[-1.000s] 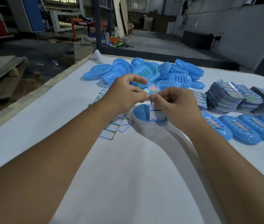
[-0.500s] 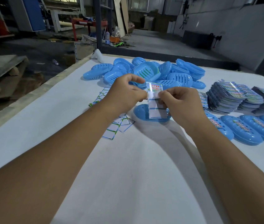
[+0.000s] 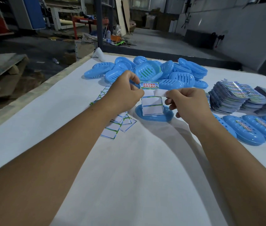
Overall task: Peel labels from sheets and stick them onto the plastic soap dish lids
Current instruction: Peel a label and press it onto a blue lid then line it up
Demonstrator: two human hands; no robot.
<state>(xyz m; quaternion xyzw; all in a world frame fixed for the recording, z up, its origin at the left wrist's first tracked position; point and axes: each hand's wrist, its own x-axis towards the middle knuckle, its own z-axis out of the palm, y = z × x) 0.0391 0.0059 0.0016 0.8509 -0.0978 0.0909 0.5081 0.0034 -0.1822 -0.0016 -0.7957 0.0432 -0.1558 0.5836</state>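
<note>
Over table [image 3: 129,160], right hand [image 3: 189,105] has peeled label [image 3: 159,92] further off sheet [image 3: 151,105].

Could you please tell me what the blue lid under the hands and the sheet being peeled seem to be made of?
Blue lid: apparently moulded plastic, smooth and slightly glossy, with soft highlights. Sheet: probably thin coated backing paper, white, hanging flat; the label peeling off it curls, suggesting thin paper or film.
</note>
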